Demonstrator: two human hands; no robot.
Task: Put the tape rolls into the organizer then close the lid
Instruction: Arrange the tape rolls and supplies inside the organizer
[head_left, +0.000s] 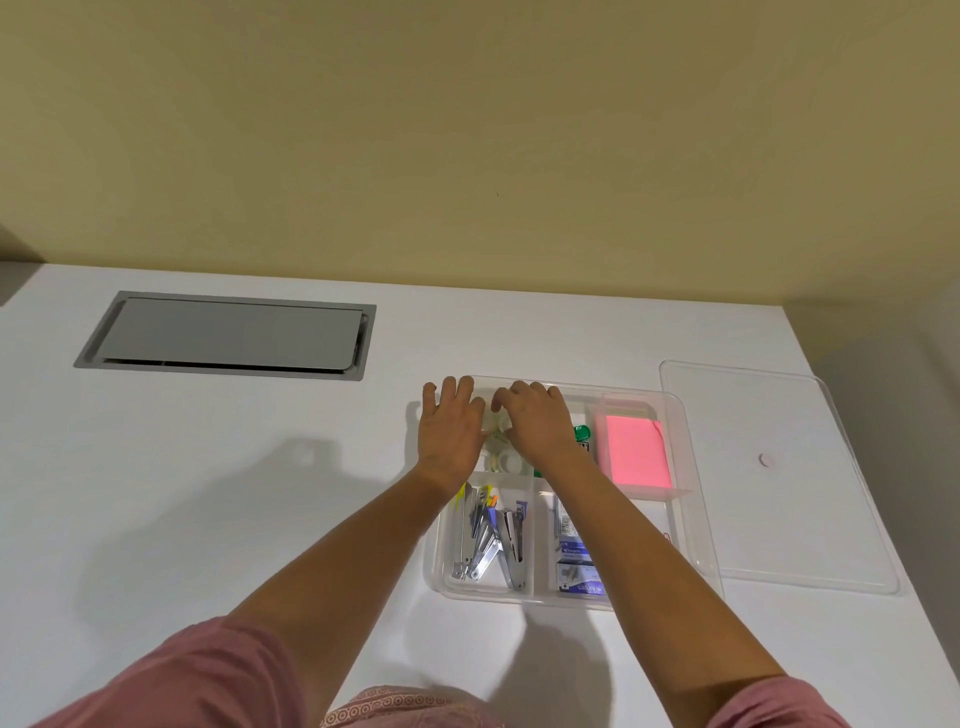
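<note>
A clear plastic organizer (696, 525) sits on the white table, right of centre. Both my hands hover over its far-left compartment. My left hand (451, 427) lies palm down with fingers spread at the compartment's left edge. My right hand (535, 418) is curled, its fingertips on a small clear tape roll (500, 434) between the two hands. More white tape rolls (503, 461) lie in the same compartment just below. The clear lid (789, 478) lies flat on the table to the organizer's right, off the box.
Other compartments hold staplers (491, 540), staple boxes (574, 561), pink sticky notes (635, 451) and a green item (583, 432). A grey cable hatch (228, 335) is set into the table at far left. A beige wall rises behind the table.
</note>
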